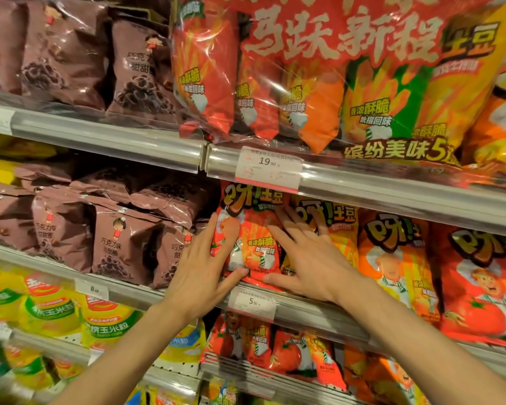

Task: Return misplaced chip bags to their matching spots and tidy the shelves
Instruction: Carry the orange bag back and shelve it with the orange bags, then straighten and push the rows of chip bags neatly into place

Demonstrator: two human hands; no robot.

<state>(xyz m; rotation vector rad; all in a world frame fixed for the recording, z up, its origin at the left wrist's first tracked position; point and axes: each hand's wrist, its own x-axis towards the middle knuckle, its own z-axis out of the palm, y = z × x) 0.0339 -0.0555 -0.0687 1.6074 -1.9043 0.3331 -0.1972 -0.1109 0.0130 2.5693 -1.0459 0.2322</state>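
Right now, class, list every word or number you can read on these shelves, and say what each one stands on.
"19.90": price tag on the upper shelf rail.
"5.90": price tag on the rail below the hands.
"呀!土豆": red chip bag that the left hand and right hand press flat.
"香浓酥脆": same bag, lower down.
"巧克力味": brown bag.
"缤纷美味5": multipack wrap.
Left rail tags: too blurred.

left grip [201,266]: bare, no glove or ring | right grip [310,258]: bare | forearms: sleeveless in view
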